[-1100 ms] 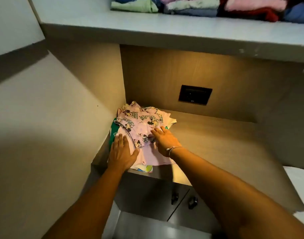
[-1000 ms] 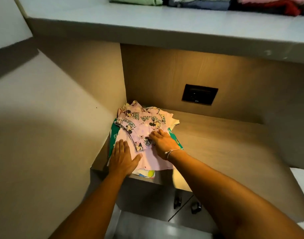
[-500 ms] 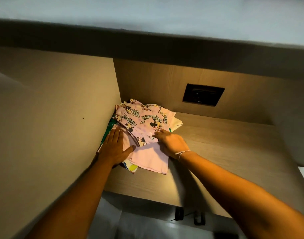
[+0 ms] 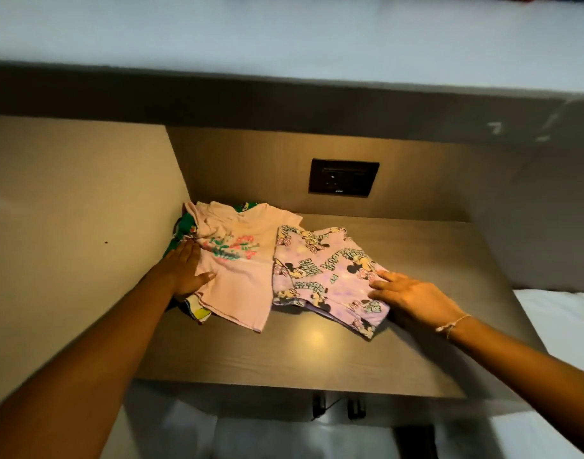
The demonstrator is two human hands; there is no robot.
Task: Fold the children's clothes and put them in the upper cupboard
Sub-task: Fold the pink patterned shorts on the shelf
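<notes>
A lilac cartoon-print children's garment (image 4: pixel 327 276) lies spread on the wooden counter (image 4: pixel 317 356). My right hand (image 4: pixel 413 301) rests on its right edge, fingers on the cloth. To its left is a pile topped by a pale pink shirt with a flower print (image 4: pixel 237 263), over a green garment (image 4: pixel 184 226) pressed into the corner. My left hand (image 4: pixel 186 271) lies flat on the pile's left side, fingers apart. A yellow and white piece (image 4: pixel 197 311) pokes out beneath the pile.
A grey upper shelf (image 4: pixel 284 44) overhangs the counter. A black wall socket (image 4: pixel 343 177) sits in the back panel. A beige side wall (image 4: pixel 68 226) bounds the left. Two dark cupboard handles (image 4: pixel 337 407) show below the counter edge. White bedding (image 4: pixel 562 326) lies at the right.
My right hand has pulled the lilac cartoon-print garment off the pile to the right, uncovering the pink flower-print shirt. The view has tilted down, so the clothes on the upper shelf are out of sight.
</notes>
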